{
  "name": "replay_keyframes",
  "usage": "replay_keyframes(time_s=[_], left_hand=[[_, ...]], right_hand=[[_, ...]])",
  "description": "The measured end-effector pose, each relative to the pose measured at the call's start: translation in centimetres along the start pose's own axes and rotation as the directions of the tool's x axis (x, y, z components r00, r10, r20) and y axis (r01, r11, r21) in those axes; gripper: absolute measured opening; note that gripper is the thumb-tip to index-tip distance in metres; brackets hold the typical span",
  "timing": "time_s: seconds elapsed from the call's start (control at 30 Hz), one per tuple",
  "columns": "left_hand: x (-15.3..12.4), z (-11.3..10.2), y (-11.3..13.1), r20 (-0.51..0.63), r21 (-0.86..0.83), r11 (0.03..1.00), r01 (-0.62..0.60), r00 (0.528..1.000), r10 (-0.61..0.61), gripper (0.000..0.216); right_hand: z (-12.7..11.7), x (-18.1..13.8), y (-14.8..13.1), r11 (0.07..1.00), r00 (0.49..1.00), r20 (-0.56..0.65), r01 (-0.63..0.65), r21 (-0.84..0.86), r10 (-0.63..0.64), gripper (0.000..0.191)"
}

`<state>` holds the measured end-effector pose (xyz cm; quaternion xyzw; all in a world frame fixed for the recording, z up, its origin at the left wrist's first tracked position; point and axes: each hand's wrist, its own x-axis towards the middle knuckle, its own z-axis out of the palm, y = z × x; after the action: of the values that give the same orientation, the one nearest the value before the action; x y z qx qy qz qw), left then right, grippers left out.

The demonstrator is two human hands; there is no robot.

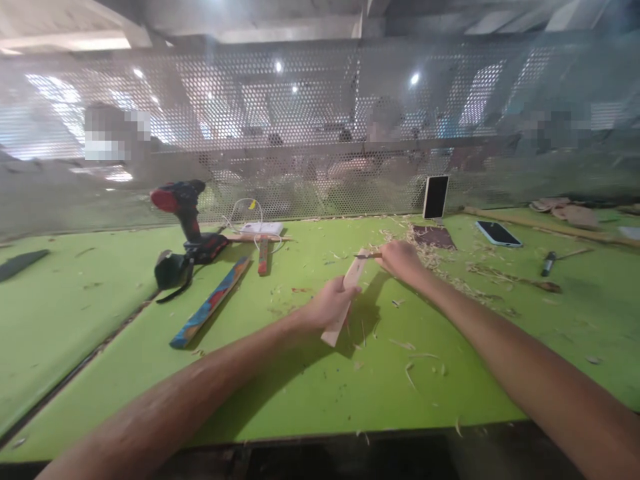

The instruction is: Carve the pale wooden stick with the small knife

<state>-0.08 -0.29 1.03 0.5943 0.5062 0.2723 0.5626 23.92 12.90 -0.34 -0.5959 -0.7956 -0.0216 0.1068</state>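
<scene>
My left hand [327,303] is closed round a pale flat wooden stick [334,325], holding it tilted above the green table [300,387]. My right hand [401,260] is closed on a small knife [367,255] whose blade rests against the stick's upper end. Wood shavings [440,263] lie scattered around and beyond the right hand.
A red and black cordless drill [183,213] stands at the left with a black strap beside it. A multicoloured painted stick [210,303] and a shorter red one [263,257] lie nearby. Two phones [436,197] [497,233], a marker [548,263] and a perforated metal screen [320,133] are at the back.
</scene>
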Motion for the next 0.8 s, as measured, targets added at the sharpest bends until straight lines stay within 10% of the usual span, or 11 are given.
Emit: replay_keyframes(time_s=[0.43,0.8], left_hand=[[-2.4,0.5,0.8,0.220,0.145,0.987,-0.073,0.975,0.040,0.023],[-0.5,0.0,-0.1,-0.036,-0.010,1.000,-0.010,0.999,0.010,0.016]], right_hand=[[-4.1,-0.6,6.4,0.898,0.904,-0.081,-0.427,-0.107,0.421,0.021],[-3.0,-0.6,0.8,0.990,0.999,0.029,0.014,0.144,-0.018,0.029]])
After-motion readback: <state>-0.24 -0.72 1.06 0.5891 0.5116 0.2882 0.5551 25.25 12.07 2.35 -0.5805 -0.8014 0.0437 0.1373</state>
